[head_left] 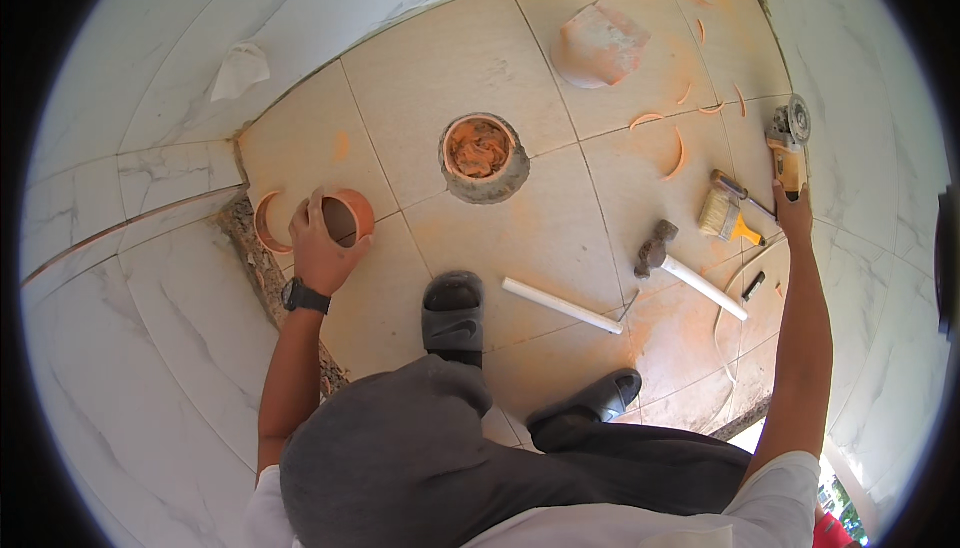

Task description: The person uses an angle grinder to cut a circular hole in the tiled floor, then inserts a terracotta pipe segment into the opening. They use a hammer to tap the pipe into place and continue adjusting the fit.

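My left hand [322,250], with a watch on its wrist, is closed round a short orange plastic pipe piece [360,210] at the left of the tiled floor. Beside that piece is a thinner orange ring [262,224], with a gap in it. At the far right my right hand [795,214] grips the rear of a yellow and grey angle grinder [788,156], whose disc points away from me. In the middle of the floor, an orange pipe mouth [449,138] is set in a rough hole, with orange-brown material inside.
A hammer [700,284], a brush [722,216], a screwdriver [740,191] and a white rod [560,305] lie at the right. Orange offcuts [680,153] are scattered beyond them. A dusty white bag [598,45] lies far back. A pale cord [722,343] runs near the right marble wall.
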Demonstrator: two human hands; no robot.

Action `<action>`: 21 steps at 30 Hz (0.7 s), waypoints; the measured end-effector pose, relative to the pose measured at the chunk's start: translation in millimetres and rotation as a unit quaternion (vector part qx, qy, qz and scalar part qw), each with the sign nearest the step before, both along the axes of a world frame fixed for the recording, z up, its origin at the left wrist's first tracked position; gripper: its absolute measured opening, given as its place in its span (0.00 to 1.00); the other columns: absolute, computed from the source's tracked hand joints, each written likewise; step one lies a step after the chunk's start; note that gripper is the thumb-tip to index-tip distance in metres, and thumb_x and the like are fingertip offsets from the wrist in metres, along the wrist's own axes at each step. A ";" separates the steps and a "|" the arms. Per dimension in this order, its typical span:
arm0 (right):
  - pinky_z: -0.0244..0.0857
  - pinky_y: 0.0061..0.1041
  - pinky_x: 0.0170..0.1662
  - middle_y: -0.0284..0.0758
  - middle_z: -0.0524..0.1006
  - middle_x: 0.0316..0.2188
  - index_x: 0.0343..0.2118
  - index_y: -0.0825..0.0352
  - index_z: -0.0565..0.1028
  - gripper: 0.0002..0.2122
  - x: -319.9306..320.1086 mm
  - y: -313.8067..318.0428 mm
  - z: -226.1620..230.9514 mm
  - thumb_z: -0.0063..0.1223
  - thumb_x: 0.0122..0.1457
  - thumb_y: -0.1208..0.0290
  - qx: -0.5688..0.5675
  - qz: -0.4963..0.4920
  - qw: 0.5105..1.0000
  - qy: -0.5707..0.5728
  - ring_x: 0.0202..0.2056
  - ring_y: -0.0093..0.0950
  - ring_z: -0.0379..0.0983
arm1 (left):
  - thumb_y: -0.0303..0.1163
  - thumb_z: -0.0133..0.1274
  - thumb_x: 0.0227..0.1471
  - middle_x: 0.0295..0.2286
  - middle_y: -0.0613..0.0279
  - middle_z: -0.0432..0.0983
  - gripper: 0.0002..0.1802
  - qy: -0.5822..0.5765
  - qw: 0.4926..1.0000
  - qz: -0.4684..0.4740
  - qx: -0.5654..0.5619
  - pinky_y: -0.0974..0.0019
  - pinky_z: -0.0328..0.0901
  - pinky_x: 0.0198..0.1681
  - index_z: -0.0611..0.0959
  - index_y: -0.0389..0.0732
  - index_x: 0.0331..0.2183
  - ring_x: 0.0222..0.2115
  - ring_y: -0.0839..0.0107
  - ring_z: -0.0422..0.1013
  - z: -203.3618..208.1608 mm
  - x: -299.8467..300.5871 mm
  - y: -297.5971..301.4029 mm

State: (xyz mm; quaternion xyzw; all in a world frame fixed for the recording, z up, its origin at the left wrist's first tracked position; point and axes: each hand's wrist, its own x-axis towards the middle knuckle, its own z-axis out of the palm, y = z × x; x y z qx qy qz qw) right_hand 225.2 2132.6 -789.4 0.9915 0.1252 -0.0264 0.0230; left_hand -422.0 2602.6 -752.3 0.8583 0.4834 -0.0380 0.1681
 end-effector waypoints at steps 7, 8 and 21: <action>0.65 0.46 0.58 0.59 0.73 0.53 0.61 0.74 0.64 0.45 41.8 -3.8 -18.1 0.59 0.52 0.37 -0.048 -0.012 0.998 0.045 0.56 0.54 0.70 | 0.44 0.70 0.39 0.62 0.31 0.53 0.55 0.139 0.970 -0.028 0.196 0.38 0.53 0.63 0.62 0.39 0.65 0.63 0.35 0.52 9.8 -3.8 -18.9; 0.66 0.47 0.56 0.59 0.74 0.51 0.57 0.76 0.67 0.42 42.9 -3.4 -18.3 0.60 0.52 0.39 -0.042 -0.017 0.997 0.068 0.54 0.55 0.71 | 0.43 0.69 0.40 0.62 0.31 0.52 0.53 0.088 0.982 -0.057 0.159 0.37 0.52 0.63 0.63 0.38 0.64 0.63 0.34 0.51 9.3 2.8 -22.7; 0.70 0.33 0.32 0.38 0.78 0.24 0.35 0.72 0.74 0.18 -128.6 41.6 118.1 0.66 0.52 0.61 0.164 0.086 0.977 0.106 0.26 0.34 0.76 | 0.44 0.66 0.52 0.49 0.47 0.75 0.34 -0.223 0.870 -0.123 -0.421 0.57 0.68 0.55 0.75 0.34 0.54 0.50 0.53 0.73 -13.8 73.9 -93.6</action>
